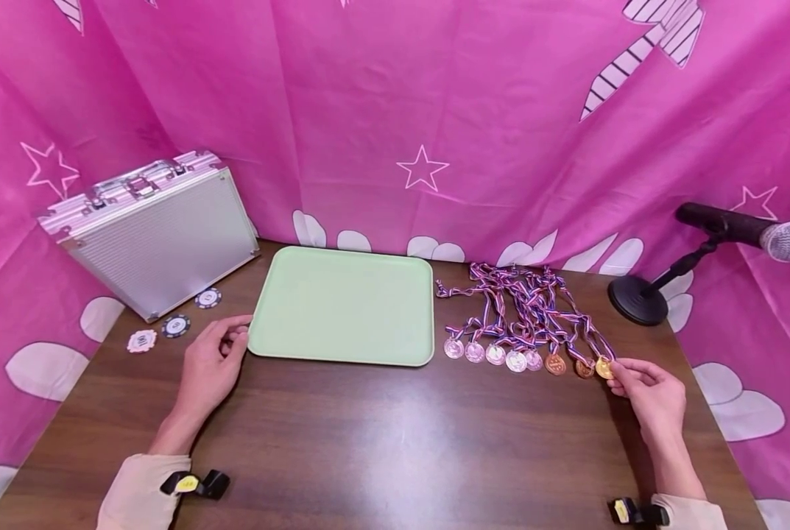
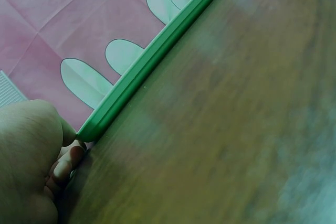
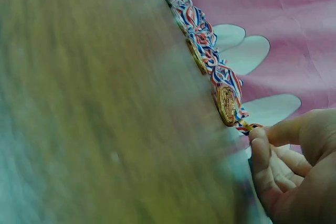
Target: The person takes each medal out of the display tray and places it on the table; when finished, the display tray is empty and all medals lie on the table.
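Note:
At the left edge of a pale green tray (image 1: 341, 305), my left hand (image 1: 214, 361) pinches the rim near its front corner. The left wrist view shows that tray rim (image 2: 131, 80) between thumb and fingers. On the right, my right hand (image 1: 653, 397) pinches a gold medal (image 1: 604, 367) at the end of a row. Beside it lie bronze medals (image 1: 555, 364) and several silver-looking medals (image 1: 495, 354), their red, white and blue ribbons (image 1: 527, 298) tangled behind them. In the right wrist view, the fingertips (image 3: 257, 134) grip close to the ribbon, partly hiding the medal.
A silver case (image 1: 169, 239) stands at the back left, with a pink-and-white poker chip (image 1: 142, 341) and two dark poker chips (image 1: 176, 325) before it. A microphone (image 1: 732, 224) on a black stand is at the back right. Pink curtains (image 1: 361, 110) surround the wooden table (image 1: 368, 442).

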`<action>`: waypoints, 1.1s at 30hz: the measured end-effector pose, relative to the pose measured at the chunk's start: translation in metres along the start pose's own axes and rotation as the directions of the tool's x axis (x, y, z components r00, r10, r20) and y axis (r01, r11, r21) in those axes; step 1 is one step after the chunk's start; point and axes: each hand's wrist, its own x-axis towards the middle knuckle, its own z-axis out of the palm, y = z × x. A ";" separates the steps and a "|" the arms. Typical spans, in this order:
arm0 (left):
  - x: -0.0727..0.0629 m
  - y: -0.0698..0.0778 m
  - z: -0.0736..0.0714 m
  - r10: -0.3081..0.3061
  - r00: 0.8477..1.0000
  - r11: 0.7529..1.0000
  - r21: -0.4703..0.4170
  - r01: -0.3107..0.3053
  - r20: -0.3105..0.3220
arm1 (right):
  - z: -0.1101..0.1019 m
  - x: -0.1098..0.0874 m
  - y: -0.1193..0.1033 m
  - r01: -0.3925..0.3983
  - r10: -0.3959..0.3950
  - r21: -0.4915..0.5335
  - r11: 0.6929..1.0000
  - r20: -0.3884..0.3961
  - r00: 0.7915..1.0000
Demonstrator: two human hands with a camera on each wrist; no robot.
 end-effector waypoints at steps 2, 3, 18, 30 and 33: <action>0.000 0.000 0.001 0.000 1.000 1.000 0.002 0.000 0.004 | -0.003 0.001 0.002 -0.019 0.021 0.087 0.996 -0.021 1.000; 0.000 0.000 0.001 -0.002 1.000 1.000 0.002 0.002 0.005 | -0.004 0.002 0.003 -0.022 0.026 0.117 0.993 -0.034 0.999; 0.001 -0.003 0.001 -0.004 1.000 1.000 0.012 0.004 0.003 | 0.000 0.003 0.017 0.209 -0.286 -0.657 0.724 -0.011 0.958; 0.002 -0.003 0.001 -0.009 1.000 1.000 0.013 0.009 0.004 | 0.004 0.003 0.018 0.252 -0.345 -0.680 0.688 -0.001 0.939; 0.003 -0.002 0.002 -0.019 1.000 1.000 0.018 0.019 0.011 | 0.003 0.001 0.016 0.241 -0.338 -0.662 0.710 -0.020 0.941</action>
